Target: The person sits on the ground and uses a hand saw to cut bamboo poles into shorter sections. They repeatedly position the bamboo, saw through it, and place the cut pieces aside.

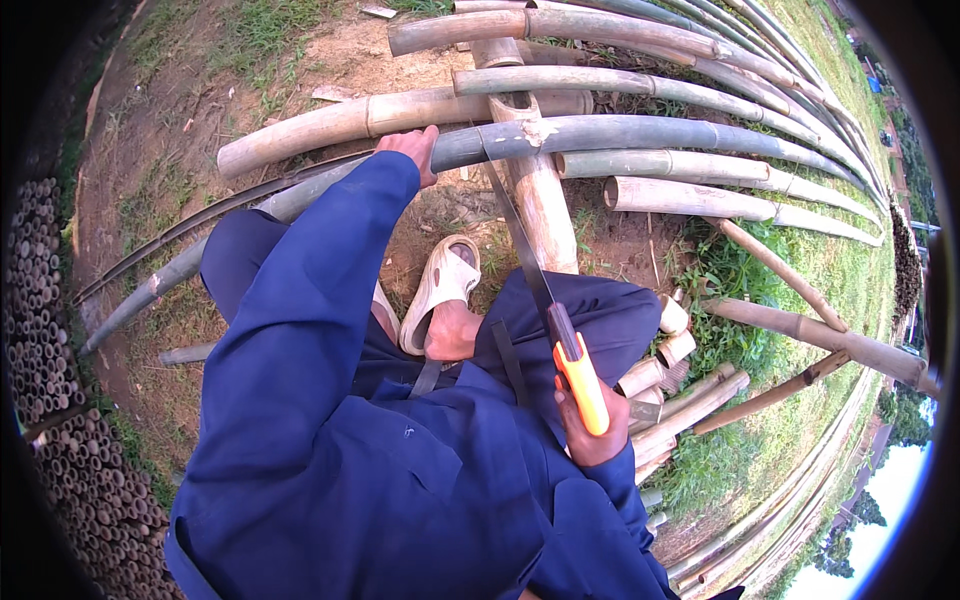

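Observation:
A long grey-green bamboo pole point(620, 132) runs across in front of me, lying over a thick pale bamboo support point(543, 205). My left hand point(408, 155) is closed around the pole, just left of the support. In my right hand point(592, 425) is a handsaw point(545, 295) with a yellow-orange and dark handle, its fingers wrapped round the grip. The narrow blade slants up and away from me, and its far end meets the pole slightly to the right of my left hand. How deep the blade sits in the bamboo cannot be made out.
Several other bamboo poles point(660, 85) fan out to the far right. Short cut pieces point(690, 410) lie beside my right knee, near crossed bamboo props point(800, 325). Stacked bamboo ends point(45, 290) line the left. My sandalled foot point(445, 295) rests below the pole.

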`<state>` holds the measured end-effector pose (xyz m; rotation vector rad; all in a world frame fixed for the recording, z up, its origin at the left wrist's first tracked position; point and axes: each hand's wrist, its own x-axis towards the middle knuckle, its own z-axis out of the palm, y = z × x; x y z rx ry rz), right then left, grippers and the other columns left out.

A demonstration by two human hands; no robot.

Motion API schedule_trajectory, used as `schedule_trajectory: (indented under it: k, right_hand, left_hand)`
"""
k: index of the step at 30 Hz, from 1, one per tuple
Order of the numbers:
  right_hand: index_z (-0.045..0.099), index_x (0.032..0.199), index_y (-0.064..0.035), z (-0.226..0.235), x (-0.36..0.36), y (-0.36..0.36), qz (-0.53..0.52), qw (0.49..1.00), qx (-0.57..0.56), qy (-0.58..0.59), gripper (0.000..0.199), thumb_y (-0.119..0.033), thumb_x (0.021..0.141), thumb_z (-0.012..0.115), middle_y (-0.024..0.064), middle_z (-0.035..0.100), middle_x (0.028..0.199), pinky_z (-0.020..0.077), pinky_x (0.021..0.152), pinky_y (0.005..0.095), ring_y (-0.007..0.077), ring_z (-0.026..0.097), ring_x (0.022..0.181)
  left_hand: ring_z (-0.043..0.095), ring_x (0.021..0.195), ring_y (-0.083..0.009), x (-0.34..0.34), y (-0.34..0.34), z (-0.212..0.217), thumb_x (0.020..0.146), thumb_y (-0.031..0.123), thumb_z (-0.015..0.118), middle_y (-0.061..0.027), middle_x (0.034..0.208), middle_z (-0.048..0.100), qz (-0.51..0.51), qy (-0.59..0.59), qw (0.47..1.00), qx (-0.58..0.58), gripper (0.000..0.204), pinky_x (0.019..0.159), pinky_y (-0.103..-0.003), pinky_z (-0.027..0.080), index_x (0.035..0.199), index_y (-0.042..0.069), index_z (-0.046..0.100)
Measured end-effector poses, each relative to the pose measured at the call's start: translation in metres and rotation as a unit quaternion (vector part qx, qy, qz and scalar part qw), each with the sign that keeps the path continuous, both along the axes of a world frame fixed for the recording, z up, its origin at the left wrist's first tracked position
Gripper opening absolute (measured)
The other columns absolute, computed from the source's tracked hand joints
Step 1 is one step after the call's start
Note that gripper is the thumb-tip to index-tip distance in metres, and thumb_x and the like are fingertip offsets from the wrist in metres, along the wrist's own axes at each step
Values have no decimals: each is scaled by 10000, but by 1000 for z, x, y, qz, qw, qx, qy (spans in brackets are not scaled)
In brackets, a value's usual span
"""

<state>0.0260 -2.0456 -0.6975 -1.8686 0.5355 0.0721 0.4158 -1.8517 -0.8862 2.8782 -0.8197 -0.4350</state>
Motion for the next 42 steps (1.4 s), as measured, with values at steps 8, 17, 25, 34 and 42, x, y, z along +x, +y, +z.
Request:
schedule_trajectory:
  k: [8, 17, 25, 34, 42]
  right_hand:
    - [690, 1129, 56, -26, 39, 6, 17, 999, -25, -18, 232, -17, 910, 706, 186, 696, 771, 533, 679, 343, 205, 679, 687]
    - [693, 998, 35, -35, 50, 6, 8, 997, -49, -59, 116, -45, 915, 705, 212, 644, 723, 509, 630, 375, 302, 636, 612]
    - [685, 1057, 43, 3, 8, 8, 0, 1000, -12, 12, 146, -11, 921, 687, 173, 688, 765, 530, 676, 341, 185, 665, 676]
    - [699, 1083, 40, -3, 0, 5, 8, 999, -41, -24, 171, -19, 922, 697, 151, 708, 788, 538, 681, 331, 194, 689, 694]
    - [701, 1169, 41, 3, -18, 4, -18, 999, -15, -35, 261, 6, 910, 692, 151, 742, 854, 552, 732, 322, 178, 719, 767]
  left_hand:
    - [714, 1051, -409, 5, -2, 2, 718, 295, 828, -208, 1129, 720, 0, -13, 1000, -11, 608, 913, -511, 571, 1199, 61, 538]
    - [708, 1067, -408, 6, -6, 2, 735, 295, 815, -213, 1148, 716, -9, -2, 1000, -2, 620, 934, -510, 568, 1232, 56, 532]
    - [711, 1065, -402, 5, -6, 6, 738, 298, 818, -214, 1137, 720, 4, 14, 1000, 12, 618, 929, -510, 567, 1233, 59, 535]
    - [709, 1066, -403, 3, -7, 7, 737, 306, 827, -208, 1112, 728, -3, 9, 1000, 9, 604, 933, -509, 567, 1207, 54, 542]
    - [708, 1074, -404, 5, -8, 11, 737, 290, 817, -208, 1146, 721, 7, 0, 1000, 23, 599, 936, -511, 556, 1212, 53, 539]
